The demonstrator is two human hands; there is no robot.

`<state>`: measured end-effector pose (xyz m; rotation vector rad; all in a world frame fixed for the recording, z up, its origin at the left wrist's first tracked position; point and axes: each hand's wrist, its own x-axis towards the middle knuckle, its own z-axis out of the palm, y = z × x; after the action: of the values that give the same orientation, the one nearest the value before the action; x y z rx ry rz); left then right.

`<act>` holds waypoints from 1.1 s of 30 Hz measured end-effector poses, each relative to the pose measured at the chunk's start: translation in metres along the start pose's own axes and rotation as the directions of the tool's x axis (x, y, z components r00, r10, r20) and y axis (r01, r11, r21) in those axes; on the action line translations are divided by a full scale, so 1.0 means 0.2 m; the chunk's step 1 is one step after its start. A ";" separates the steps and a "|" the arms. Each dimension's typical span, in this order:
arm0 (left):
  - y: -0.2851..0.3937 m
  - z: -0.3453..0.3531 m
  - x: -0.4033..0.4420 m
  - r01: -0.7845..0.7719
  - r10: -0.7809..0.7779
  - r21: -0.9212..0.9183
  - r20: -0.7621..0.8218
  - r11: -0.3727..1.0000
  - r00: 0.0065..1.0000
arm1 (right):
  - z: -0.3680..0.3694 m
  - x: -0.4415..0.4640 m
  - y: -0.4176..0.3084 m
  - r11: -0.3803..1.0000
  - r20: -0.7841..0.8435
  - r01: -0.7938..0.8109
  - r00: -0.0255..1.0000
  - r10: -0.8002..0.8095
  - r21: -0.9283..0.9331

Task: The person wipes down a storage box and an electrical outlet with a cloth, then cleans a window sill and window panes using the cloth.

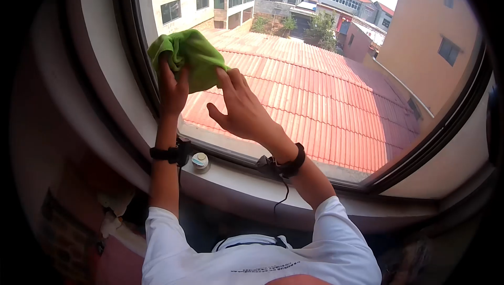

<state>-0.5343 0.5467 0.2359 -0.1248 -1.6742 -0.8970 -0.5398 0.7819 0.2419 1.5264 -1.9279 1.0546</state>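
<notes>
A crumpled green cloth [197,59] is up against the window pane, near the left side of the frame. My left hand [173,88] is closed on its lower left part, the fingers pushed into the folds. At the cloth's right edge, my right hand [244,106] has its fingers stretched out and its thumb spread apart. Its fingertips meet the cloth's corner, or lie just beside it; I cannot tell which. Dark straps with small devices circle both wrists.
On the white sill [247,185] stands a small round container with a pale lid [199,161], close to my left wrist. A dark window frame [142,49] surrounds the glass. Outside are a red corrugated roof [315,96] and buildings. Dim, unclear items lie at the lower left.
</notes>
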 end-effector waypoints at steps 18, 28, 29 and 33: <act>0.96 0.72 -0.38 -0.030 0.112 -0.244 0.330 0.969 0.937 | -0.71 -0.56 -0.02 0.996 -0.593 -0.024 0.804 -0.035 -0.091; 0.95 0.88 -0.42 -0.089 0.115 -0.332 0.060 0.939 0.992 | -0.68 -0.52 0.11 0.667 -0.393 -0.284 0.920 -0.013 -0.688; 0.93 0.86 -0.35 -0.136 0.141 -0.201 0.012 0.970 0.990 | -0.67 -0.47 0.09 0.683 -0.372 -0.241 0.927 -0.048 -0.690; 1.05 0.82 -0.08 -0.334 0.342 0.091 -0.098 0.938 0.935 | -0.79 -0.36 0.04 0.632 -0.356 -0.218 0.929 -0.099 -0.744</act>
<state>-0.5490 0.8011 0.3187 -0.2983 -1.5194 -0.5709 -0.5428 0.9518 0.2806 0.7013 -1.7924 0.3531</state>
